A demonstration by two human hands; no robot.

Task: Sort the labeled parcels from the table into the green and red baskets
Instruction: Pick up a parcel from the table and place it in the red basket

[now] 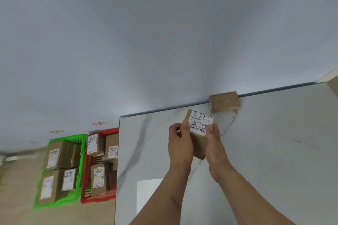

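Note:
Both of my hands hold one brown cardboard parcel above the marble table, its white label with handwriting and barcodes facing up. My left hand grips its left side and my right hand grips its right side. A second brown parcel lies at the table's far edge against the wall, no label showing. On the floor to the left stand the green basket and the red basket, each holding several labeled parcels.
A white sheet lies on the table near my left forearm. A pale wall rises behind the table. Two small stickers are on the wall above the baskets. A beige object shows at the right edge.

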